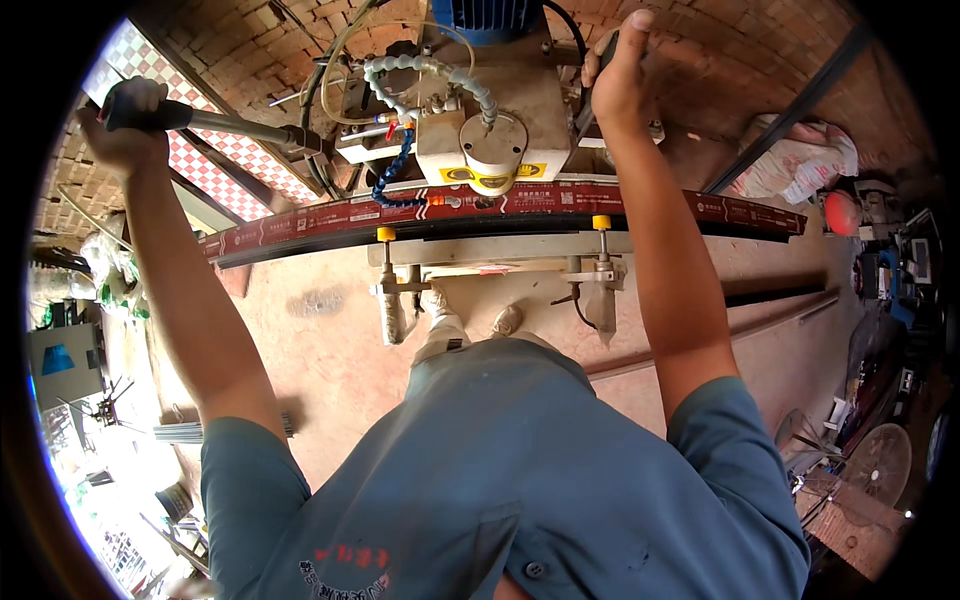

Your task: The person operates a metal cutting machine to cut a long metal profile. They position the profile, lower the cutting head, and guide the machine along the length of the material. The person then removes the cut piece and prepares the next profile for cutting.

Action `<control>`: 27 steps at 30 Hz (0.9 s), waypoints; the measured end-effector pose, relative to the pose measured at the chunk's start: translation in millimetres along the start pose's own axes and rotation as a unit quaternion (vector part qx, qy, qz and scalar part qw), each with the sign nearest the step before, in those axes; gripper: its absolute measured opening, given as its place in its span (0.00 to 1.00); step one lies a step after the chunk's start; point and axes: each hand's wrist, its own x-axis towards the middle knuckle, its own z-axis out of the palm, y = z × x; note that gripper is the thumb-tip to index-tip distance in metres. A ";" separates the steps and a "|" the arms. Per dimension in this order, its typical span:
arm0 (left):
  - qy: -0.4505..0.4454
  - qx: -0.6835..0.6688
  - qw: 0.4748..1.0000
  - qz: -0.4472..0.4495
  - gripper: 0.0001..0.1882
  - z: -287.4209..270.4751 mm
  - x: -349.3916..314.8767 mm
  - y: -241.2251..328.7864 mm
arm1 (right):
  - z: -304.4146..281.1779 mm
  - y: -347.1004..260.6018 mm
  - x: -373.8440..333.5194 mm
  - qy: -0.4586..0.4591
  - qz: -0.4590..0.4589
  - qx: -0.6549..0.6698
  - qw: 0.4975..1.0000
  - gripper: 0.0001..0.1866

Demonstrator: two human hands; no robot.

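Observation:
My left hand [125, 135] is closed around the black grip [165, 115] of a metal lever at the machine's left side. Up at the right, my right hand [620, 80] wraps round a dark handle, mostly hidden by the fingers, with the thumb pointing up. Between them stands a grey machine head [445, 145] with a blue finned motor [487, 15]. Below the head, a long profile bar [330, 215] covered in dark red printed film lies crosswise. Two clamps with yellow tips [386, 234] stand at its near side. A blue segmented hose [393, 170] hangs toward the bar.
Loose bars [720, 335] lie on the floor at right. A white sack [800, 160] rests beyond the bar's right end, near a round fan [875, 465] and assorted equipment. Red-and-white checkered panels [200, 165] lean at the left. My shoes [507, 320] are below the clamps.

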 end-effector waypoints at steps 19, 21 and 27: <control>0.139 0.150 0.971 0.125 0.24 44.3 -88.6 -60.3 | -2.5 -1.4 1.8 -0.001 0.049 0.016 0.999 0.35; 0.181 0.256 0.938 0.147 0.22 39.1 -121.8 -84.4 | -3.3 -10.2 -1.4 -0.035 0.046 -0.036 0.998 0.34; 0.080 0.303 0.950 -0.006 0.10 34.9 -194.8 -154.9 | 56.2 -88.0 16.1 -0.036 -0.377 -0.255 0.890 0.14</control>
